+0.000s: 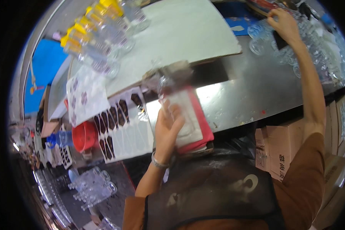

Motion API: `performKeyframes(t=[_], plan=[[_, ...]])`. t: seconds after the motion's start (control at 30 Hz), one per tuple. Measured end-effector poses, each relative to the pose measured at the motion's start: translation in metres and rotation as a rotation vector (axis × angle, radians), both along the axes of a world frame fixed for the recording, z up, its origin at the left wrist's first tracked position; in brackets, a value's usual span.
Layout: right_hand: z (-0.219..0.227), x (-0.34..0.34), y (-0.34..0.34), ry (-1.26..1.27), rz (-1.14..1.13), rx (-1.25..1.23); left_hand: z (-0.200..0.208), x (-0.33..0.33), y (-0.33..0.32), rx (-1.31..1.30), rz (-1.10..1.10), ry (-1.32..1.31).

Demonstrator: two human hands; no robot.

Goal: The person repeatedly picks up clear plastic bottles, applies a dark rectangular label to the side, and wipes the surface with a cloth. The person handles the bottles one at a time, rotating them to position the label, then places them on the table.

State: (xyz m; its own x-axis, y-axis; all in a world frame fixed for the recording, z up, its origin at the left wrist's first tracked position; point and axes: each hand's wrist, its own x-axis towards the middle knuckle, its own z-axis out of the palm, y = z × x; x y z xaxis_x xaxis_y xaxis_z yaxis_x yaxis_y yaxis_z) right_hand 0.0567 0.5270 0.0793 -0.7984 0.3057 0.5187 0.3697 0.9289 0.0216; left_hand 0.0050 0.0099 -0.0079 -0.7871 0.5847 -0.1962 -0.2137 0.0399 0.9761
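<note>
My left hand [168, 124] is closed around a clear plastic bottle [183, 122], blurred by motion, above a white and pink cloth pad [204, 128]. Beside it, to the left, lies a sheet of dark brown labels [110, 117], partly peeled off to bare white backing. Far off at the upper right, my right hand [285, 26] reaches over the metal table next to a pile of clear bottles [308, 40]. Its fingers are pressed together near something reddish; what they hold, if anything, I cannot make out.
Bottles with yellow caps [94, 40] stand in rows at the upper left, by a white board [184, 30]. A second label sheet [84, 96] hangs over the board's edge. Left are a red tub [84, 137] and more clear bottles [94, 188]; cardboard boxes [281, 143] stand at right.
</note>
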Motion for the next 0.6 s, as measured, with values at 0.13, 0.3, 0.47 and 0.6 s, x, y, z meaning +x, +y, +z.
performKeyframes(t=[0.13, 0.3, 0.47, 0.6], plan=[[0.04, 0.05, -0.083, -0.076, 0.149, -0.239, -0.004, 0.004, 0.011, 0.101, 0.004, 0.171], [0.043, 0.047, -0.169, -0.209, 0.217, -0.472, -0.013, 0.003, -0.001, 0.079, -0.039, 0.279], [0.038, 0.028, -0.194, -0.104, 0.481, -0.279, 0.001, 0.001, -0.025, -0.05, -0.233, 0.528], [0.043, 0.015, -0.21, -0.145, 0.503, -0.288, -0.013, 0.004, -0.033, -0.209, -0.251, 0.774]])
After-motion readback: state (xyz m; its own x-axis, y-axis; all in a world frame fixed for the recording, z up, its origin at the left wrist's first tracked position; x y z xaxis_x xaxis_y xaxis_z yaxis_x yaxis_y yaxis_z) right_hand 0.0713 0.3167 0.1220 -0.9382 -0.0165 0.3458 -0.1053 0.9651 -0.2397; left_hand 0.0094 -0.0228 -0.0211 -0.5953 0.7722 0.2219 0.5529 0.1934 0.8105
